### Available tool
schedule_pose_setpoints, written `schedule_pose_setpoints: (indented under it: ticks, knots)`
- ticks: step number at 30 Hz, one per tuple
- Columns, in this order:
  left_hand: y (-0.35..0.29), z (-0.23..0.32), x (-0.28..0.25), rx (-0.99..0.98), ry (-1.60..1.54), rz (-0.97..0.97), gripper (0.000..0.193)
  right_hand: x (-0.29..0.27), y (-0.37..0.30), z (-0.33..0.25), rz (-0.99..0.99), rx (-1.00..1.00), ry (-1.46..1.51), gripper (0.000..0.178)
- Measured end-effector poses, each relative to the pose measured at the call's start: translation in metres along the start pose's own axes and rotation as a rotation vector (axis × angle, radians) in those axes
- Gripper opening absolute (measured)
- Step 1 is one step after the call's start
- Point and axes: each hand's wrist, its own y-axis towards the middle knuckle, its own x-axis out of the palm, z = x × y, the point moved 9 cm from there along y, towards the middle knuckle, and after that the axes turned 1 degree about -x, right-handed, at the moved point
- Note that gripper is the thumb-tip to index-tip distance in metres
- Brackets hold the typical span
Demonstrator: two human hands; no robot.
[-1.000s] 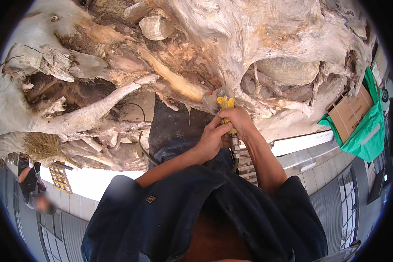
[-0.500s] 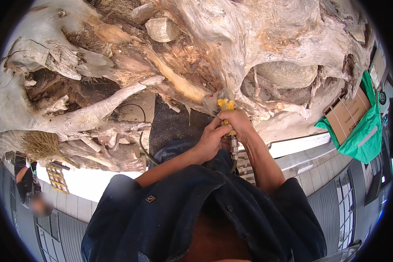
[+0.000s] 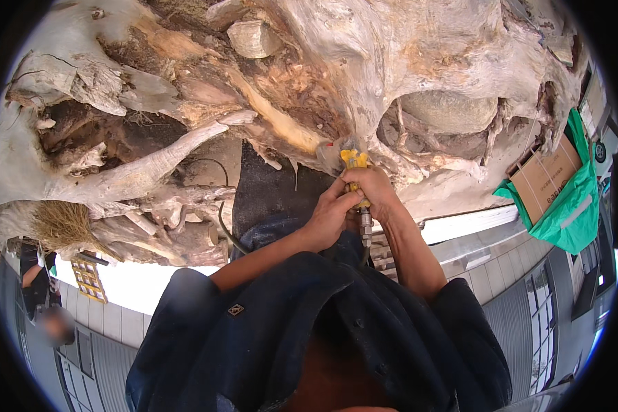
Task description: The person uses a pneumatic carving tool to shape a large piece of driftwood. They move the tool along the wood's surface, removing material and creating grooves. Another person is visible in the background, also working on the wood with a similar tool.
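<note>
Head view is showing us clenching both our left hand (image 3: pixel 328 218) and right hand (image 3: pixel 372 194) on a yellow-handled tool (image 3: pixel 355 165), its long axis pointing up from the grip into the pale tree root (image 3: pixel 364 82), while a brown cardboard box (image 3: pixel 544 177) is sitting in green wrapping (image 3: pixel 570 220) far right

A large tree root stump (image 3: pixel 309 89) fills the upper part of the view. Both hands meet just below its middle: the left hand (image 3: pixel 329 216) beside the right hand (image 3: pixel 378 199), around a handheld power tool (image 3: pixel 356 168) whose tip touches the wood. A cardboard box (image 3: pixel 546 180) lies in a bag (image 3: pixel 570 213) to the right. Another person (image 3: pixel 38 295) stands far left, below the roots.
</note>
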Motion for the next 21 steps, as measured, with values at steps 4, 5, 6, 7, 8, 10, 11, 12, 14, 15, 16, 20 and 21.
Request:
schedule_pose_setpoints:
  ticks: [4,5,6,7,8,10,11,12,14,15,16,20,21]
  knots:
    - [-0.008,0.026,-0.006,0.127,0.142,0.095,0.041,0.024,0.007,-0.013,-0.109,-0.038,0.072,0.022]
    - [-0.015,0.035,-0.008,0.148,0.222,0.102,0.041,0.035,0.005,-0.017,-0.147,-0.052,0.096,0.023]
    - [-0.023,0.043,-0.005,0.196,0.180,0.083,0.041,0.045,-0.006,-0.029,-0.137,-0.097,0.031,0.026]
    - [-0.025,0.038,-0.006,0.182,0.122,0.066,0.041,0.045,-0.008,-0.026,-0.125,-0.106,0.013,0.025]
    - [-0.024,0.037,-0.003,0.169,0.070,0.039,0.041,0.043,-0.011,-0.030,-0.109,-0.123,-0.003,0.025]
    - [-0.017,0.024,-0.003,0.090,-0.006,0.017,0.042,0.031,-0.005,-0.021,-0.056,-0.107,-0.013,0.021]
    - [-0.011,0.018,-0.004,0.083,0.000,0.021,0.042,0.022,-0.001,-0.015,-0.046,-0.111,0.010,0.020]
    - [-0.009,0.007,-0.005,0.066,-0.005,0.032,0.043,0.013,-0.001,-0.004,-0.033,-0.099,0.030,0.019]
    - [-0.003,0.000,-0.006,0.074,0.003,0.050,0.043,0.006,0.001,0.003,0.014,-0.093,0.089,0.018]
    - [0.000,0.001,-0.008,0.053,0.029,0.038,0.043,0.007,0.002,0.005,0.013,-0.065,0.103,0.018]
    - [0.001,0.004,-0.012,0.032,0.055,0.027,0.043,0.010,0.003,0.004,0.012,-0.035,0.117,0.019]
    - [-0.002,0.027,-0.023,0.077,0.150,0.062,0.042,0.030,0.015,-0.004,-0.020,-0.019,0.128,0.025]
    - [-0.005,0.031,-0.024,0.095,0.179,0.073,0.041,0.035,0.013,-0.006,-0.032,-0.016,0.135,0.026]
